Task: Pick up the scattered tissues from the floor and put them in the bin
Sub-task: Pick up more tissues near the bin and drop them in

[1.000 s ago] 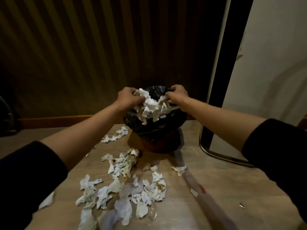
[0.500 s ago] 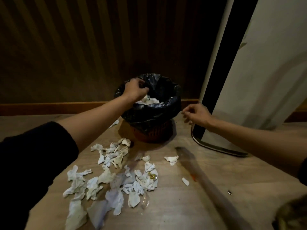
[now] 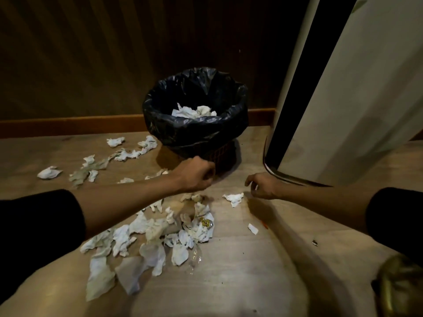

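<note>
Nearest, scattered tissues (image 3: 146,243) lie across the wooden floor (image 3: 229,282). Above them the left hand (image 3: 196,175) is curled, empty; the right hand (image 3: 263,186) hangs loosely curled beside one tissue (image 3: 234,198). Farther back, the black-lined bin (image 3: 196,131) holds tissues, a white panel (image 3: 343,110) at its right.

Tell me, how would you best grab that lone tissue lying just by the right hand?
Probably pinch the tissue at its raised, crumpled middle, coming down from above with the right hand, which hovers just beside it. It lies flat on the floor, apart from the main pile, so nothing blocks a top approach, and its thin edges offer the fingers little to catch.
</note>
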The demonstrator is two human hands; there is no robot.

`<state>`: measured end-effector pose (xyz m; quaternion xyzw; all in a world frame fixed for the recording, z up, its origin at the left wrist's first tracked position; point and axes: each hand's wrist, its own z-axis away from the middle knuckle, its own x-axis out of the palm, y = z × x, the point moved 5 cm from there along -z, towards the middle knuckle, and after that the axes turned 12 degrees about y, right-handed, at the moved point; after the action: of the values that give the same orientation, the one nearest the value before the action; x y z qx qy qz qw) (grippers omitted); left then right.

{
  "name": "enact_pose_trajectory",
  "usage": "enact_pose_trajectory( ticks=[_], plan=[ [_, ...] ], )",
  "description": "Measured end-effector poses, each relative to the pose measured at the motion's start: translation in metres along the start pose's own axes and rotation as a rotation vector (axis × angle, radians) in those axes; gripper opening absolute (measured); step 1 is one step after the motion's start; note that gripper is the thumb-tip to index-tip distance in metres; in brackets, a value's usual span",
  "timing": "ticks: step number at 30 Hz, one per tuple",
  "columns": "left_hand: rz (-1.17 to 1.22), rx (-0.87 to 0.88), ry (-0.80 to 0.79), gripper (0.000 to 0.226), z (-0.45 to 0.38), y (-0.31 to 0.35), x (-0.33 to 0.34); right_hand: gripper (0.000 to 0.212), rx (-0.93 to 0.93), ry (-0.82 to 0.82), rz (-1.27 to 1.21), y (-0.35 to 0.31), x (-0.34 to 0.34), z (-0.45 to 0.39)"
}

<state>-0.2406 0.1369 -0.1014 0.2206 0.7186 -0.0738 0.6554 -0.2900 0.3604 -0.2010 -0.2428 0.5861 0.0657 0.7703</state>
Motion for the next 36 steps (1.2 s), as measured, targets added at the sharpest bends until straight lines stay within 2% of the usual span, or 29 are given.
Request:
enact_pose_trajectory(
  ticks=[5, 9, 12, 14, 16, 19, 22, 27, 30, 33, 36],
  plan=[
    [0.037, -0.077, -0.307, 0.02, 0.013, -0.007, 0.074, 0.041, -0.182, -0.135, 0.121, -0.014, 0.041, -0.019],
    [0.038, -0.001, -0.402, 0.042, 0.036, -0.001, 0.118, 0.033, -0.189, -0.163, 0.139, -0.023, 0.069, -0.025],
    [-0.005, 0.053, -0.447, 0.057, 0.053, 0.005, 0.141, 0.014, -0.22, -0.16, 0.104, -0.02, 0.071, -0.022],
    [-0.026, 0.09, -0.438, 0.055, 0.059, 0.006, 0.149, 0.009, -0.246, -0.17, 0.069, -0.016, 0.063, -0.014],
    [0.019, 0.116, -0.385, 0.042, 0.061, 0.007, 0.151, 0.012, -0.243, -0.184, 0.015, -0.009, 0.056, -0.001],
    [0.103, 0.111, -0.366, 0.029, 0.058, 0.006, 0.149, 0.031, -0.248, -0.259, -0.073, 0.0, 0.059, 0.027],
    [0.147, 0.089, -0.333, 0.025, 0.052, 0.009, 0.145, 0.045, -0.32, -0.318, -0.011, 0.007, 0.079, 0.052],
    [0.156, 0.084, -0.302, 0.024, 0.04, 0.019, 0.143, 0.011, -0.346, -0.23, -0.008, 0.004, 0.091, 0.071],
    [0.174, 0.086, -0.276, 0.023, 0.031, 0.026, 0.141, 0.013, -0.316, -0.203, -0.046, 0.004, 0.082, 0.069],
    [0.176, 0.102, -0.25, 0.022, 0.024, 0.031, 0.137, 0.009, -0.242, -0.101, -0.072, 0.013, 0.059, 0.058],
    [0.182, 0.082, -0.243, 0.021, 0.02, 0.032, 0.136, 0.019, -0.136, -0.032, -0.042, 0.038, 0.039, 0.05]
  ],
)
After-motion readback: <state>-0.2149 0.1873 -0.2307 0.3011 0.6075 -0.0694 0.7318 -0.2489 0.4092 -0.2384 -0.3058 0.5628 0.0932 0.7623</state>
